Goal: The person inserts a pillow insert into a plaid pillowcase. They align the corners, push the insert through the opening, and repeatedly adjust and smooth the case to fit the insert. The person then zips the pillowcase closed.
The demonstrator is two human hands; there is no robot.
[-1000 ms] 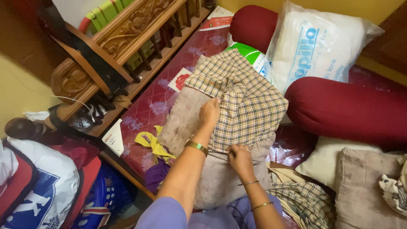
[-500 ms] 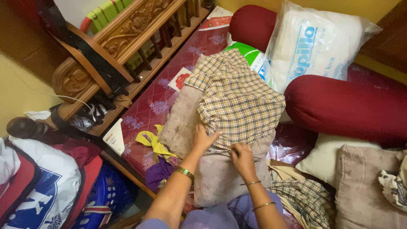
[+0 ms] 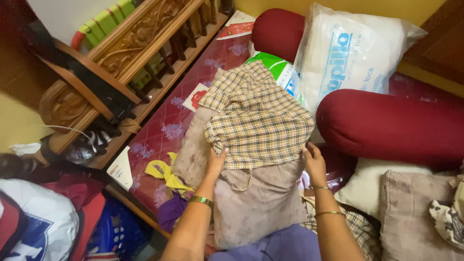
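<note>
Both hands, left (image 3: 216,162) and right (image 3: 313,162), set apart, grip the checked cloth's (image 3: 256,121) edges over a grey pillow (image 3: 256,203).

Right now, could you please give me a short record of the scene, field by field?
left hand: grips the left edge of the checked cloth
right hand: grips the cloth's right edge
cloth: spread over a brownish cushion
right of cloth: maroon bolster
behind cloth: white pillow in plastic wrap
left of cushion: yellow rag
</note>
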